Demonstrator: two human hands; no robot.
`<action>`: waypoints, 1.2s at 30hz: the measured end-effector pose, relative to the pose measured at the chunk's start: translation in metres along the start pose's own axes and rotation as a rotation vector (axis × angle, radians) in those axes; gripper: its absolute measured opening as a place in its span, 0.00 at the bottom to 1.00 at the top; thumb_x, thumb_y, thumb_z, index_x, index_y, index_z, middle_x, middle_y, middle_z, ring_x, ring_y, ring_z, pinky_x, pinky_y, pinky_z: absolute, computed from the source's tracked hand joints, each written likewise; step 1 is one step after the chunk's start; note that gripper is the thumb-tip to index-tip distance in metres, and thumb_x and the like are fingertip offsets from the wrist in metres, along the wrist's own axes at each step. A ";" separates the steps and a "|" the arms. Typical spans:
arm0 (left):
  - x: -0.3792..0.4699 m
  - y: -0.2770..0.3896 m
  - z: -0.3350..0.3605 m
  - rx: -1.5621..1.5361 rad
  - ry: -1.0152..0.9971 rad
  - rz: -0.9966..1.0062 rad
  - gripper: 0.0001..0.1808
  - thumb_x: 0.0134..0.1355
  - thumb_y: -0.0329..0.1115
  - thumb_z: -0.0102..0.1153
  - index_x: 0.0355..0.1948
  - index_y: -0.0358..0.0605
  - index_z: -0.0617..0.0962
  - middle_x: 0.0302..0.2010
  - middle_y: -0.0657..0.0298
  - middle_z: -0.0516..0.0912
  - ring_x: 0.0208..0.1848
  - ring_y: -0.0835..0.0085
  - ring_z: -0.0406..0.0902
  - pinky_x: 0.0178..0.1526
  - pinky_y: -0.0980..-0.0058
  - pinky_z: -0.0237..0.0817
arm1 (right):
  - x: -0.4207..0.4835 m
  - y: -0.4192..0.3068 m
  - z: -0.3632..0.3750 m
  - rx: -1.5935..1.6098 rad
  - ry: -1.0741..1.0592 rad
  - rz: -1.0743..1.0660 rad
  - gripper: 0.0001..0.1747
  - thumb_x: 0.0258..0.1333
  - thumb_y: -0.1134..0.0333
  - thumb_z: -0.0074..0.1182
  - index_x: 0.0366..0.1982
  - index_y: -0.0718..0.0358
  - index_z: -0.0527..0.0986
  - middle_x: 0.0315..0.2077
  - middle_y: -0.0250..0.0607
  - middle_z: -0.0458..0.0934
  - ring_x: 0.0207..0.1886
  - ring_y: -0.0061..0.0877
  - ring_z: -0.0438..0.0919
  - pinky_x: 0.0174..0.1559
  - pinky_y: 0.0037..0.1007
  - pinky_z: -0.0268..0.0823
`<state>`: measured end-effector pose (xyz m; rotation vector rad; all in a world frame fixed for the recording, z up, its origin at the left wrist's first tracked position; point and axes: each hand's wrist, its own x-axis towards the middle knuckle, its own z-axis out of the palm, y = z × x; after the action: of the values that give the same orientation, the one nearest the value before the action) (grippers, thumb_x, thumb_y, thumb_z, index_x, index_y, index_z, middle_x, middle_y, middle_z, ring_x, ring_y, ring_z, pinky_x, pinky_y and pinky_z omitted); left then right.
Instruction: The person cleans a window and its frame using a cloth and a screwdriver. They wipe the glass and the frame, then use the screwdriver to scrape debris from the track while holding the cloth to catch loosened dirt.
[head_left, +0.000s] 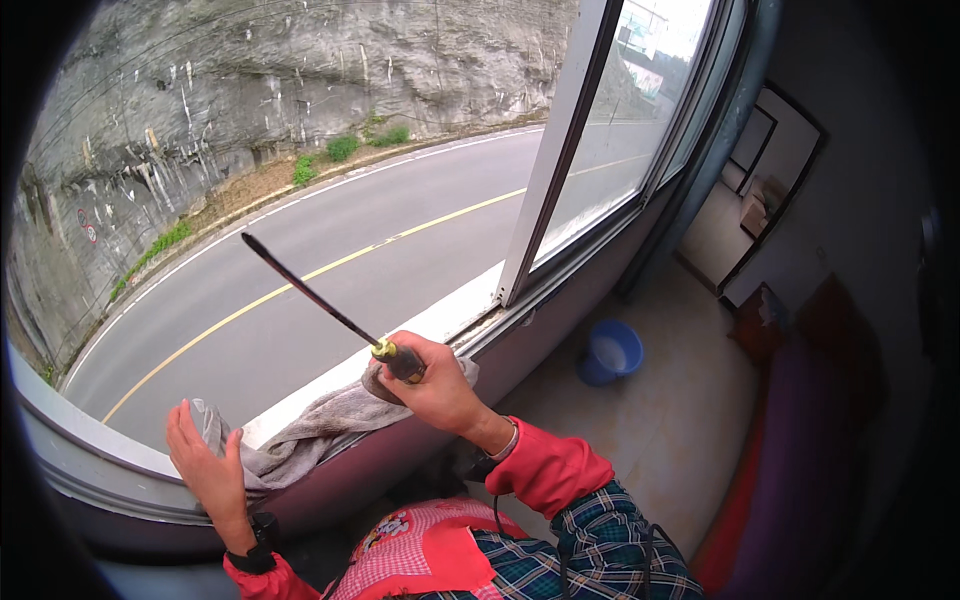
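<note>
My right hand is closed around the dark handle of a long screwdriver with a yellow collar. Its dark shaft points up and left, out over the window opening. Below that hand a grey cloth lies bunched and twisted along the window sill, and some of it shows beside my fingers. At the cloth's other end is my left hand, thumb apart from the fingers, with a fold of cloth between them. How firmly it grips is hard to see.
A sliding window sash stands to the right, above its track. Outside are a road and a rock wall. Indoors, a blue bucket sits on the floor, near purple and red fabric.
</note>
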<state>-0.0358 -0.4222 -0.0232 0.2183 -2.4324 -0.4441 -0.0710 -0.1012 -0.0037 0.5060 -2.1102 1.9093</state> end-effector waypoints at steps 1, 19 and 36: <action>-0.003 0.010 0.002 -0.069 -0.112 0.131 0.45 0.45 0.30 0.76 0.66 0.40 0.69 0.64 0.53 0.73 0.69 0.49 0.65 0.69 0.55 0.56 | -0.001 -0.002 0.002 -0.009 -0.007 -0.033 0.07 0.61 0.78 0.59 0.40 0.65 0.75 0.34 0.29 0.76 0.37 0.11 0.72 0.43 0.20 0.67; 0.008 0.072 0.036 -1.225 -0.954 -0.134 0.08 0.66 0.27 0.60 0.44 0.37 0.80 0.33 0.67 0.85 0.36 0.82 0.77 0.41 0.80 0.68 | -0.038 0.034 -0.150 0.074 0.714 0.011 0.13 0.49 0.84 0.64 0.29 0.63 0.73 0.37 0.38 0.80 0.39 0.18 0.76 0.44 0.22 0.68; -0.015 0.080 0.078 -0.751 -0.847 -0.205 0.13 0.65 0.25 0.57 0.51 0.40 0.78 0.26 0.71 0.79 0.28 0.86 0.70 0.31 0.82 0.59 | -0.168 0.011 -0.178 -0.353 0.553 0.419 0.26 0.51 0.76 0.69 0.52 0.64 0.74 0.26 0.27 0.75 0.29 0.12 0.72 0.35 0.18 0.66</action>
<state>-0.0767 -0.3239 -0.0590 -0.0759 -2.7931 -1.7831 0.0692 0.0915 -0.0626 -0.5162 -2.1851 1.5426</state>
